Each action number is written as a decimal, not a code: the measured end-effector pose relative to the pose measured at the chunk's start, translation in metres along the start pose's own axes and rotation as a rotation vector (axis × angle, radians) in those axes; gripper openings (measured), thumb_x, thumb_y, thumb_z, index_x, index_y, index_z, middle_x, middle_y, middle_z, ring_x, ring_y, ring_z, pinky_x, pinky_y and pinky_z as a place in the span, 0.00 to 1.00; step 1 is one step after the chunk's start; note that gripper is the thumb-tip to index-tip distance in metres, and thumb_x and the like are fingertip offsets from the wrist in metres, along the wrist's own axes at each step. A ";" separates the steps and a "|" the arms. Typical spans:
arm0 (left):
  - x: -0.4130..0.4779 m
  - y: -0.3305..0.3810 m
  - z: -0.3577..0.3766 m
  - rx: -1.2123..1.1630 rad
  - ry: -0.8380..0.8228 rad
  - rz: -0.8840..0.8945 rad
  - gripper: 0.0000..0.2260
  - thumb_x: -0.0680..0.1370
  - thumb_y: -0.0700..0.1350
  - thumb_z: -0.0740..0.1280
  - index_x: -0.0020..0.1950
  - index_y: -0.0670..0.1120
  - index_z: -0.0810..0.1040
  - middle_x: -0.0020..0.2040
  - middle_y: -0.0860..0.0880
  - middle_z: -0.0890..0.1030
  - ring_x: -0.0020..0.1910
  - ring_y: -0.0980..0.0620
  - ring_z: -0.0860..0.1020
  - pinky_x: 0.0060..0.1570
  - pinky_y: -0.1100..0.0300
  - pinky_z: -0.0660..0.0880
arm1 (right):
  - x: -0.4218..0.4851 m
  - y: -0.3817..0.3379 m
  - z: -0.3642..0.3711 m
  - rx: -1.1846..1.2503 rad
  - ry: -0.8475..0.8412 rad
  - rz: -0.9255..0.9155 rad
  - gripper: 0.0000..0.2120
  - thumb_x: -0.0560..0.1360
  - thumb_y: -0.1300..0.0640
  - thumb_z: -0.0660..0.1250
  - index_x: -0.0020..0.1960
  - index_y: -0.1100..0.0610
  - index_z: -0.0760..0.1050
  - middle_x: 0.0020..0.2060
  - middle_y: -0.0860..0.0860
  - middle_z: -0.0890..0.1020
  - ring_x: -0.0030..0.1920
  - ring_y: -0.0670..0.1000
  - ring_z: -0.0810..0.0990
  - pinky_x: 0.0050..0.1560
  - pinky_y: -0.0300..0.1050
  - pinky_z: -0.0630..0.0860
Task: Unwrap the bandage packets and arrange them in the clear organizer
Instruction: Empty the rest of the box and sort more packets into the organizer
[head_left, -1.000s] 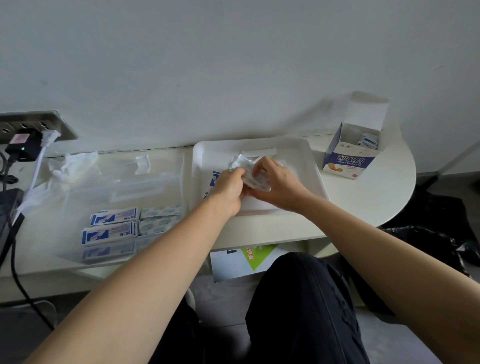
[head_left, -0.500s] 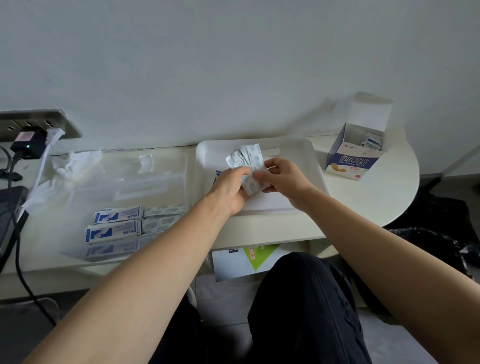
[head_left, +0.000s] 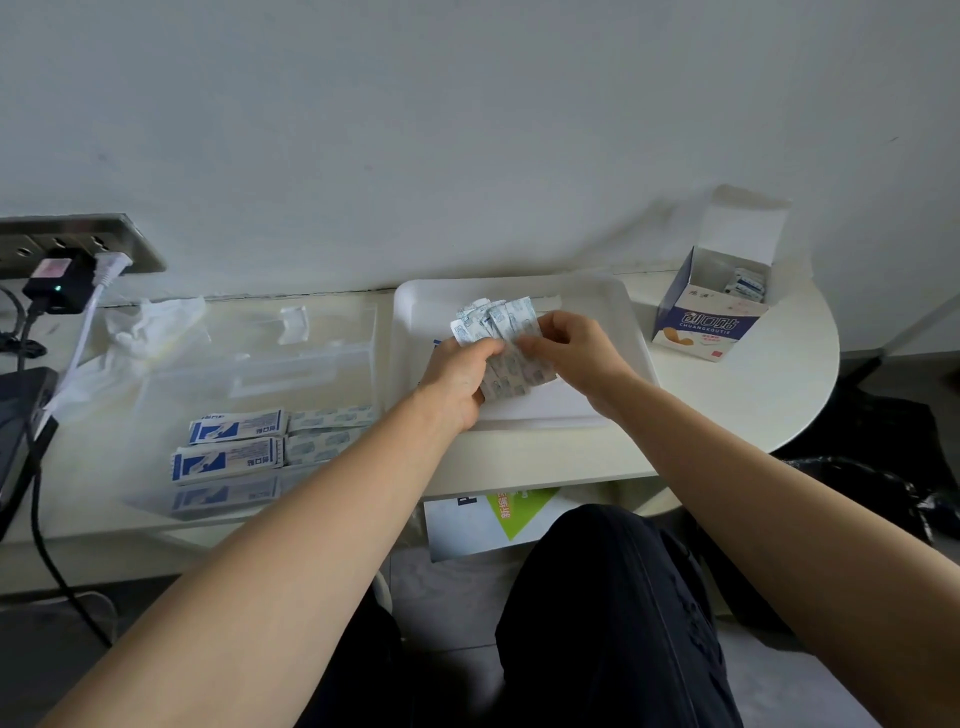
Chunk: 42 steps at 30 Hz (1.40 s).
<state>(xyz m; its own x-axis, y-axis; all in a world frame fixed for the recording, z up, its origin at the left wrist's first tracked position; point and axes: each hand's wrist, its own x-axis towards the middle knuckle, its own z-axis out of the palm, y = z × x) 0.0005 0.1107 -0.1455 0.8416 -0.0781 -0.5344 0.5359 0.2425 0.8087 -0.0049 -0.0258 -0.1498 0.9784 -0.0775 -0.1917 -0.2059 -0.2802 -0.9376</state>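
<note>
Over the white tray (head_left: 618, 306), my left hand (head_left: 460, 376) and my right hand (head_left: 569, 348) both grip a fanned bundle of white bandage strips (head_left: 496, 322) printed in blue. The strips stick up past my fingers; their lower ends poke out below my left hand. To the left lies the clear organizer (head_left: 260, 364), holding blue-and-white bandage packets (head_left: 234, 441) in its near compartments and loose strips (head_left: 327, 434) beside them. An open bandage box (head_left: 711, 312) stands at the right with more packets inside.
Crumpled clear wrapping (head_left: 150, 327) lies at the organizer's far left corner. A wall socket with a black charger (head_left: 54, 283) and cables sits at the far left. The wall runs close behind the table. A printed sheet (head_left: 498, 519) lies below the table edge.
The crumpled bundle between my hands has come apart into a fan of separate strips, raised slightly above the tray. My right hand has shifted a little right.
</note>
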 end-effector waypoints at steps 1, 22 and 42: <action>0.000 -0.001 0.001 0.010 0.011 0.007 0.07 0.76 0.34 0.65 0.48 0.45 0.78 0.46 0.41 0.82 0.42 0.44 0.81 0.44 0.50 0.80 | -0.001 -0.001 0.001 0.001 0.016 -0.004 0.05 0.75 0.59 0.69 0.48 0.60 0.77 0.37 0.51 0.80 0.38 0.48 0.78 0.38 0.40 0.75; -0.001 -0.005 0.005 -0.051 0.058 -0.054 0.12 0.72 0.44 0.74 0.54 0.45 0.81 0.47 0.45 0.84 0.45 0.45 0.82 0.42 0.56 0.80 | -0.009 -0.002 -0.008 0.199 0.007 0.069 0.10 0.76 0.63 0.67 0.55 0.66 0.76 0.45 0.57 0.82 0.41 0.50 0.82 0.40 0.42 0.81; -0.008 0.008 -0.004 -0.015 0.140 0.057 0.08 0.72 0.42 0.74 0.49 0.46 0.80 0.40 0.47 0.83 0.37 0.50 0.81 0.33 0.61 0.76 | -0.008 -0.014 -0.016 0.398 -0.134 0.226 0.04 0.79 0.64 0.62 0.52 0.64 0.74 0.48 0.59 0.81 0.44 0.53 0.81 0.40 0.41 0.81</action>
<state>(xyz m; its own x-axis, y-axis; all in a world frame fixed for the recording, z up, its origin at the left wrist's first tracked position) -0.0026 0.1173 -0.1360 0.8527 0.0721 -0.5174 0.4853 0.2572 0.8357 -0.0102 -0.0364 -0.1303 0.9089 0.0371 -0.4153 -0.4166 0.1196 -0.9012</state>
